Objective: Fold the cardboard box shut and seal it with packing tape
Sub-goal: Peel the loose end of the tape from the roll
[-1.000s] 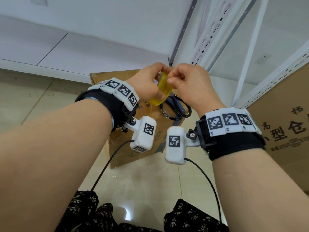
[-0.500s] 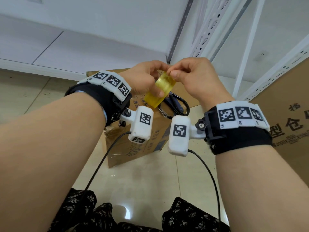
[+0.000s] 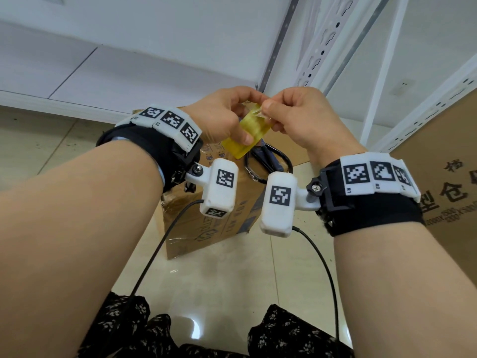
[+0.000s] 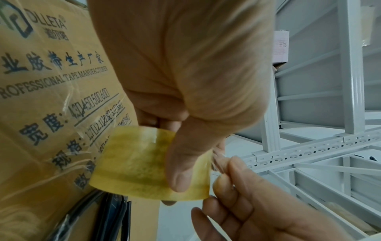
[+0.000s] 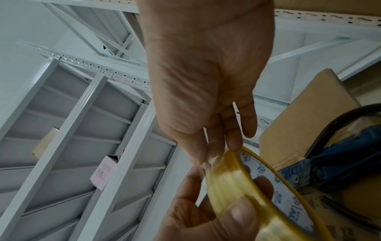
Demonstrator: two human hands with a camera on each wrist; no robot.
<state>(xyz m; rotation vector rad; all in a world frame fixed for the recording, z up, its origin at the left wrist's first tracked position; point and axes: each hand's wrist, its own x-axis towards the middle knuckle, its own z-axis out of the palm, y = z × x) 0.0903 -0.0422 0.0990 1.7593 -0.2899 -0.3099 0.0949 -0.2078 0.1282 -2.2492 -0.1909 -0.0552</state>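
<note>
Left hand (image 3: 222,120) clamped on tape roll (image 3: 246,136), thumb across the outer winding, roll held in the air above the cardboard box (image 3: 206,223); right hand (image 3: 296,117), at 3 o'clock of the roll and touching it, pinches the loose tape end (image 3: 259,112) at the roll's 1 o'clock edge; judged next: peel rightward, away from left hand; scissors (image 3: 268,161) lie on box, below the hands.

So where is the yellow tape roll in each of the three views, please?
Head: the tape roll is upper centre, held between both hands above the cardboard box.
Left wrist: the roll is lower centre, under the left thumb.
Right wrist: the roll is at bottom right, below the right hand.
Shared landmark: the left thumb pressing on the roll.
</note>
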